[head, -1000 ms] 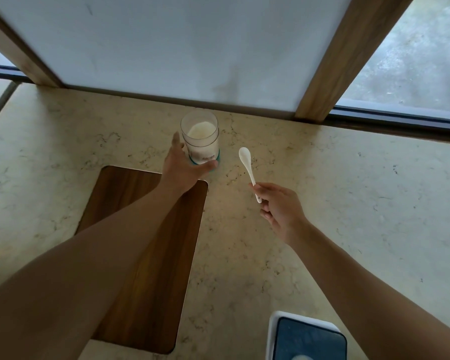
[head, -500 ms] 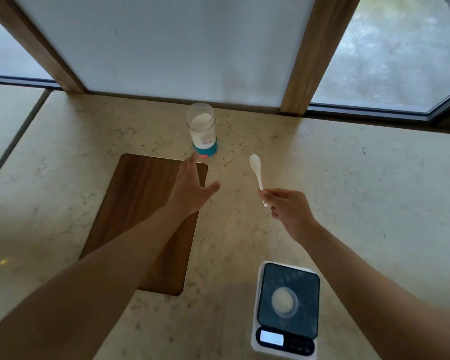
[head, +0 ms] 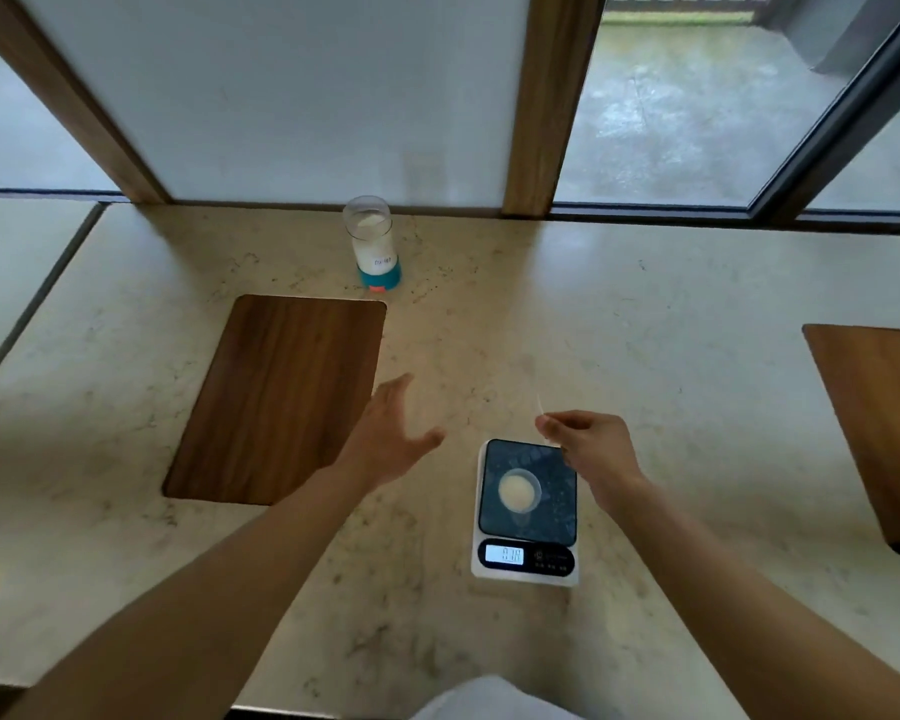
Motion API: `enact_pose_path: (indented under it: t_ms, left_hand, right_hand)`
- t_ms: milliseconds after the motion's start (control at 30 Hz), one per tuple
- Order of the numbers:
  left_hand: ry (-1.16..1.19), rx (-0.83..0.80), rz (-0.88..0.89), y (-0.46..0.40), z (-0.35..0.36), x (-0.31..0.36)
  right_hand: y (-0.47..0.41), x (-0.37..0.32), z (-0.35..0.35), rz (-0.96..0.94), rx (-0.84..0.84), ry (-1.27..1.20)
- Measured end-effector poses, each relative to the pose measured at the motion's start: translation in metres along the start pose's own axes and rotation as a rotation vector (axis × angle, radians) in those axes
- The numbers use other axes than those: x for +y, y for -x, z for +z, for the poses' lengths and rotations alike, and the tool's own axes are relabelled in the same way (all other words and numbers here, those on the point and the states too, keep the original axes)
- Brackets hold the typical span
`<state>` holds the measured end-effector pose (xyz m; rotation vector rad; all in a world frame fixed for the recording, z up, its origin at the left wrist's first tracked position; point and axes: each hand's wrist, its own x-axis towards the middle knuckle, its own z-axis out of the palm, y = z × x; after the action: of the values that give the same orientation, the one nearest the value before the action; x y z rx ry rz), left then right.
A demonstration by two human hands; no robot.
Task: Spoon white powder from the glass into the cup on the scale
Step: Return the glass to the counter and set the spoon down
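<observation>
**Hands pull back from the glass**

One tall clear glass of white powder stands on a blue base at the back of the stone counter. One small clear cup sits on one black and white scale. There are two brown wooden boards. The left hand is open and empty; half a second ago it was nearer the glass. The right hand pinches a blurry white spoon, now over the scale.

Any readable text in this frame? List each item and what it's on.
Scale display: lit digits, something like "0.18", but too blurred to be sure.
Label on the glass: small dark print on a white tag, too small to read.
Button markings on the scale, right of the display: too small to read.
Nothing else carries text.
</observation>
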<state>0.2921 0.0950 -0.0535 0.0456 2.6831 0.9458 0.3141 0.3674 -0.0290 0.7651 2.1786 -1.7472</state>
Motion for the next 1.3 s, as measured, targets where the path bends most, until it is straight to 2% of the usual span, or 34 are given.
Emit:
enact_pose_path:
  t_ms: [600, 800, 1300]
  left_hand:
    - [0.015, -0.102, -0.104, 0.087, 0.079, 0.008]
    - [0.037, -0.112, -0.116, 0.115, 0.094, 0.006]
    - [0.082, -0.09, -0.124, 0.144, 0.107, 0.008]
  right_hand:
    - [0.068, 0.118, -0.062, 0.062, 0.183, 0.195]
    - [0.074, 0.134, -0.059, 0.079, 0.14, 0.317]
    - [0.07, 0.141, -0.055, 0.128, 0.1, 0.428]
